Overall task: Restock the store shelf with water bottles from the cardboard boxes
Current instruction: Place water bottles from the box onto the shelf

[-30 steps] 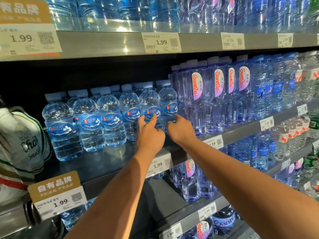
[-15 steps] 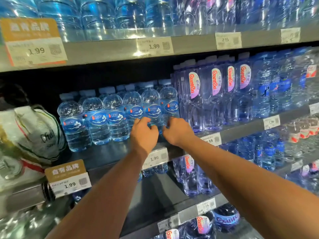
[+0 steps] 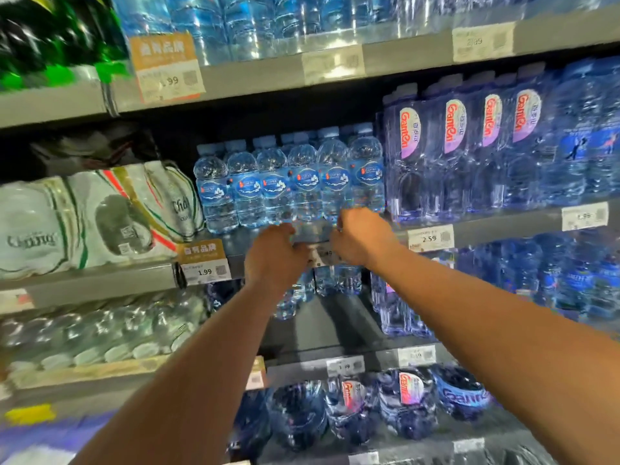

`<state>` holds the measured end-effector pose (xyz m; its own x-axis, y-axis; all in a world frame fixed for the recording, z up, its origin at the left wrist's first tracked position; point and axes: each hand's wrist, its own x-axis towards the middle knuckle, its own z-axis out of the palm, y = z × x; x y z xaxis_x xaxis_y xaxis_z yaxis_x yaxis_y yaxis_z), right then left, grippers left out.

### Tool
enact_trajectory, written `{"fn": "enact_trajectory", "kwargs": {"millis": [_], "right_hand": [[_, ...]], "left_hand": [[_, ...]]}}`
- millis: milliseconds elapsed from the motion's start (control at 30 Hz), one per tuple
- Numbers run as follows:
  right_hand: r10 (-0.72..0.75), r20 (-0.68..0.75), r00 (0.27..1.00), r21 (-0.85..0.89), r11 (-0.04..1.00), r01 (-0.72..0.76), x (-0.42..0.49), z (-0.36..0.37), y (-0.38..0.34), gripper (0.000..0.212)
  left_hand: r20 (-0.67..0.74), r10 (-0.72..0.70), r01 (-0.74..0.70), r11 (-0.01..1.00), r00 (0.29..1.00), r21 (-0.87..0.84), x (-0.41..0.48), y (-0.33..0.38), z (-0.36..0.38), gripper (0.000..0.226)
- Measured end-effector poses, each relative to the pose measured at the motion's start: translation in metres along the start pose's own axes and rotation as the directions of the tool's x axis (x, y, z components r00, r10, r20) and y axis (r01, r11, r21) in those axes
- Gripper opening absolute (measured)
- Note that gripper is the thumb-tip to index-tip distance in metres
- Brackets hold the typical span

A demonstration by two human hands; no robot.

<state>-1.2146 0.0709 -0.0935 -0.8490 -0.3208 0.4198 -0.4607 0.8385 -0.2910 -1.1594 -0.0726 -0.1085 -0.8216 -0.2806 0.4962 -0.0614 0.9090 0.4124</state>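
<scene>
A row of small water bottles (image 3: 288, 186) with blue labels stands on the middle shelf (image 3: 486, 226). My left hand (image 3: 273, 255) is at the shelf's front edge, its fingertips against the base of one front bottle (image 3: 307, 203). My right hand (image 3: 357, 238) is on the other side of that bottle, fingers bent and touching the bases of the front bottles. The bottle's foot shows between the two hands. Neither hand wraps round a bottle. No cardboard box is in view.
Tall Ganten bottles (image 3: 456, 152) stand directly right of the small ones. White Chang packs (image 3: 94, 216) lie to the left. Price tags (image 3: 204, 261) hang along the shelf edges. More bottles fill the shelves above and below.
Both hands have drawn back and down from the bottles' labels to their bases at the shelf edge. The view has swung left, bringing the white packs into sight.
</scene>
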Motion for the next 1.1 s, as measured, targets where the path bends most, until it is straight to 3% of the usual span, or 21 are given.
{"fn": "enact_trajectory", "kwargs": {"millis": [167, 367, 600, 833, 1100], "right_hand": [[0.021, 0.078, 0.997, -0.024, 1.0, -0.02, -0.025, 0.008, -0.023, 0.018], [0.018, 0.081, 0.997, -0.103, 0.995, -0.01, -0.072, 0.024, -0.066, 0.031], [0.051, 0.221, 0.974, -0.159, 0.987, -0.015, -0.156, 0.05, -0.104, 0.022], [0.141, 0.3, 0.943, -0.205, 0.975, -0.081, -0.227, 0.092, -0.108, 0.033], [0.227, 0.462, 0.857, -0.25, 0.961, -0.119, -0.289, 0.168, -0.076, 0.037]], "left_hand": [[0.116, 0.016, -0.03, 0.992, 0.993, 0.125, -0.037, -0.021, -0.025, 0.019], [0.195, -0.006, -0.024, 0.988, 0.981, 0.154, -0.081, -0.055, -0.05, 0.032], [0.273, -0.011, -0.04, 0.983, 0.962, 0.182, -0.157, -0.092, -0.06, 0.027], [0.408, -0.006, -0.09, 0.972, 0.913, 0.218, -0.221, -0.122, -0.034, 0.033], [0.548, -0.068, -0.012, 0.99, 0.834, 0.141, -0.291, -0.143, 0.038, 0.025]]}}
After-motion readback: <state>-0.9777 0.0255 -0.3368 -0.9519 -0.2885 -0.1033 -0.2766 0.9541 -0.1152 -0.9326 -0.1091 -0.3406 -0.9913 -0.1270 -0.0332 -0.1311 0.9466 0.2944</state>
